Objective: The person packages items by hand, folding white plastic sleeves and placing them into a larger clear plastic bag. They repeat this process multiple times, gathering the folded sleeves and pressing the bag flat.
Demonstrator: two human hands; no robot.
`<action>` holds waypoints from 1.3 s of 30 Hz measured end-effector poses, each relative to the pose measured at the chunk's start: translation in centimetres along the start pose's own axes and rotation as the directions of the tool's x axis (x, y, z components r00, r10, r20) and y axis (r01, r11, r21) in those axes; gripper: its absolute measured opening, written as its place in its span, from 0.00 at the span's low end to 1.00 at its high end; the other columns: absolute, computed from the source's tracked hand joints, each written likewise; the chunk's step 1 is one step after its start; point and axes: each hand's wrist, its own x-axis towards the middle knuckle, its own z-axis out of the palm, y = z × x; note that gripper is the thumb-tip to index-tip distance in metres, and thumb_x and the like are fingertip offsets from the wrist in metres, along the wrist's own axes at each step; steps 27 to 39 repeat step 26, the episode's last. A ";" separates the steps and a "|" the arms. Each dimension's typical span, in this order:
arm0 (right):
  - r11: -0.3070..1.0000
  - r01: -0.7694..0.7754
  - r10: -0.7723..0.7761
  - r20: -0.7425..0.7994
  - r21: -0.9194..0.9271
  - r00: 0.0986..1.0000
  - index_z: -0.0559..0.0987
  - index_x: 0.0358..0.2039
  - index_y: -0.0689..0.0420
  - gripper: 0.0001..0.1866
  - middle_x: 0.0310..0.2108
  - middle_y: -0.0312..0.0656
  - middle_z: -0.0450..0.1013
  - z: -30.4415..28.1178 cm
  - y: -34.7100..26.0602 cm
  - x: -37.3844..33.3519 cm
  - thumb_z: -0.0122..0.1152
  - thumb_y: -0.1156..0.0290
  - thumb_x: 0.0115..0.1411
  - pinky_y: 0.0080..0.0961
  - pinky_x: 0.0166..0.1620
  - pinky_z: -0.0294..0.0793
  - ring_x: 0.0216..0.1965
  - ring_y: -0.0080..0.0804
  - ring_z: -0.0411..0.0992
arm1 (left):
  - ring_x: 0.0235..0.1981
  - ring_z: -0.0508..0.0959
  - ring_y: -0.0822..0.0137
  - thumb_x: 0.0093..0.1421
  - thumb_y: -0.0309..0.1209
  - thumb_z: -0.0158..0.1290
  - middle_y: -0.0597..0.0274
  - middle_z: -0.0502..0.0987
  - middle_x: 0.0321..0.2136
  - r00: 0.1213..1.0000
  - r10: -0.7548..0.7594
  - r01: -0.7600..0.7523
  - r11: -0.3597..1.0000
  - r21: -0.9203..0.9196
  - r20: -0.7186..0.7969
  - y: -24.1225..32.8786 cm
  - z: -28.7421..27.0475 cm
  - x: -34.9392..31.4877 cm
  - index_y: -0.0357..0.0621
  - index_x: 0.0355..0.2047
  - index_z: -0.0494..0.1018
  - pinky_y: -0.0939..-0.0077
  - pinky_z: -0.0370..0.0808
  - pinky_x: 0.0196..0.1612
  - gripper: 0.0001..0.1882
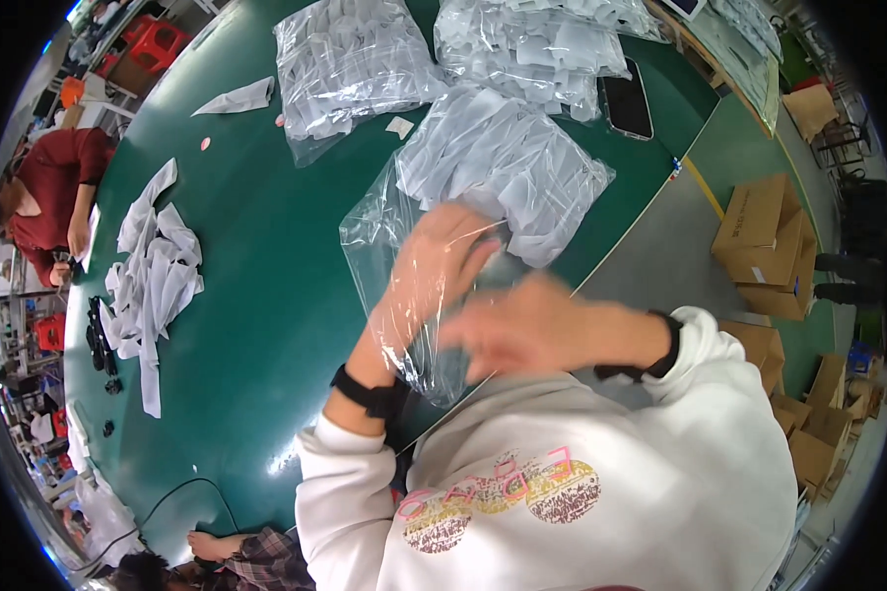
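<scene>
A clear plastic bag (370, 231) filled with pale grey cloth pieces (508, 158) lies in front of me on the green table (266, 246). Its loose mouth end points toward my body. Inside that end is my left hand (439, 261), with the film over its wrist and its fingers at the near edge of the cloth. Its thumb stands apart from the fingers, and I see nothing gripped. My right hand (527, 325) is smeared by motion beside the bag's mouth, close to my left wrist. Whether it holds the film cannot be made out.
Two more filled clear bags, one left (350, 69) and one right (532, 54), lie farther back, with a black phone (628, 101) alongside. Loose cloth strips (158, 261) are heaped at left. Cardboard boxes (767, 241) stand on the floor at right. Other people sit at the left and lower left.
</scene>
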 end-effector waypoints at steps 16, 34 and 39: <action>0.704 -0.258 -0.044 -0.403 -0.662 0.914 0.60 0.67 0.50 0.34 0.69 0.45 0.52 -9.5 10.6 8.4 0.52 0.51 0.64 0.40 0.66 0.55 0.66 0.50 0.56 | 0.40 0.75 0.51 0.54 0.28 0.57 0.52 0.77 0.37 0.972 -0.177 0.197 0.972 0.126 -0.154 -3.1 -1.2 -1.0 0.38 0.34 0.75 0.57 0.72 0.46 0.08; 0.395 -0.370 0.341 -0.240 -0.841 0.909 0.55 0.69 0.47 0.36 0.71 0.51 0.46 -8.1 11.8 9.4 0.44 0.43 0.67 0.49 0.68 0.48 0.72 0.50 0.41 | 0.41 0.78 0.52 0.52 0.29 0.56 0.54 0.78 0.36 0.983 -0.165 0.183 0.918 0.351 -0.081 -6.1 0.5 2.0 0.41 0.30 0.76 0.60 0.74 0.47 0.06; 0.395 -0.370 0.341 -0.240 -0.841 0.909 0.55 0.69 0.47 0.36 0.71 0.51 0.46 -8.1 11.8 9.4 0.44 0.43 0.67 0.49 0.68 0.48 0.72 0.50 0.41 | 0.41 0.78 0.52 0.52 0.29 0.56 0.54 0.78 0.36 0.983 -0.165 0.183 0.918 0.351 -0.081 -6.1 0.5 2.0 0.41 0.30 0.76 0.60 0.74 0.47 0.06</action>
